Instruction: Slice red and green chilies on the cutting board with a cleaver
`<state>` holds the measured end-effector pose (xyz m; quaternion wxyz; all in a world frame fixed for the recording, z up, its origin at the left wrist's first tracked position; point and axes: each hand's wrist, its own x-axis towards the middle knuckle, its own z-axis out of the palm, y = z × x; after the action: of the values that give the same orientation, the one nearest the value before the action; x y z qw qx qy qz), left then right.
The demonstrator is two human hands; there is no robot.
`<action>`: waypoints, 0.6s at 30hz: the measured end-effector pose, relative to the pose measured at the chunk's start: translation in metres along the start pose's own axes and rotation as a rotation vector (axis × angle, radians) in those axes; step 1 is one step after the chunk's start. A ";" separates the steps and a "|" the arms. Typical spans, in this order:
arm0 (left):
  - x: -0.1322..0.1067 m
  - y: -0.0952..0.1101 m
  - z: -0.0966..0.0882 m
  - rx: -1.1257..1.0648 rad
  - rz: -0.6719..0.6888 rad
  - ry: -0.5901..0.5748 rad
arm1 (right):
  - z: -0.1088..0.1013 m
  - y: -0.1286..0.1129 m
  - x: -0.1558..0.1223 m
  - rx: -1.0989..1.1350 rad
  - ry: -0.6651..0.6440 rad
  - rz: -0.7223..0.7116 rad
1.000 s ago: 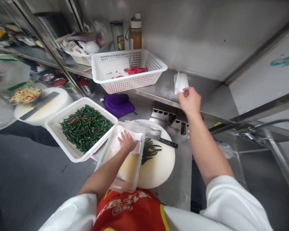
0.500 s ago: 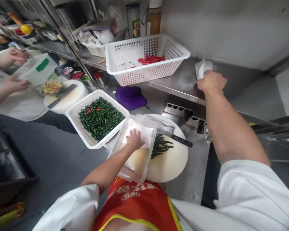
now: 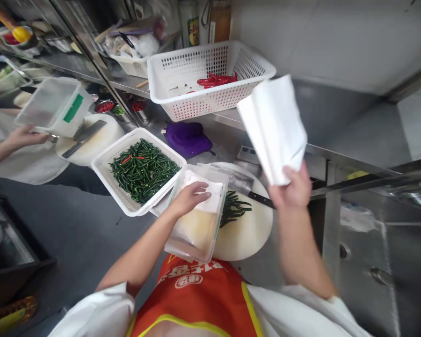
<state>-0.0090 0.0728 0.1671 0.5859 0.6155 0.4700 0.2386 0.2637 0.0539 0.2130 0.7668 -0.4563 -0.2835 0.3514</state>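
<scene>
My right hand (image 3: 291, 189) is closed on a folded white paper towel (image 3: 273, 124), held up above the round white cutting board (image 3: 245, 231). My left hand (image 3: 189, 196) lies with fingers flat on another white paper towel (image 3: 210, 199) inside a clear plastic container (image 3: 196, 227) that rests partly on the board. Green chili peppers (image 3: 233, 210) and a cleaver (image 3: 252, 189) lie on the board beside the container.
A white basket of green chilies (image 3: 140, 168) sits left of the container. A white basket with red chilies (image 3: 210, 79) stands on the steel shelf, a purple cloth (image 3: 187, 138) below it. At left, another person's hand (image 3: 24, 135) holds a clear tub (image 3: 52, 105).
My right hand has lifted a paper towel off the shelf and brought it back toward me above the board. The left hand stays on the towel in the container.
</scene>
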 end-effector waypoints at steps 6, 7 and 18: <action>-0.021 0.036 0.015 -0.667 0.063 -0.041 | 0.017 0.057 -0.152 0.159 -0.105 0.603; -0.024 0.035 0.016 -0.714 0.025 -0.006 | 0.020 0.062 -0.167 0.163 -0.146 0.643; -0.065 0.018 -0.010 -0.668 -0.275 0.121 | 0.041 0.059 -0.170 0.044 -0.375 0.675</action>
<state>-0.0413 0.0246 0.2028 0.7524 0.3061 0.4783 0.3337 0.1155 -0.0413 0.1576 0.5525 -0.4354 -0.2450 0.6672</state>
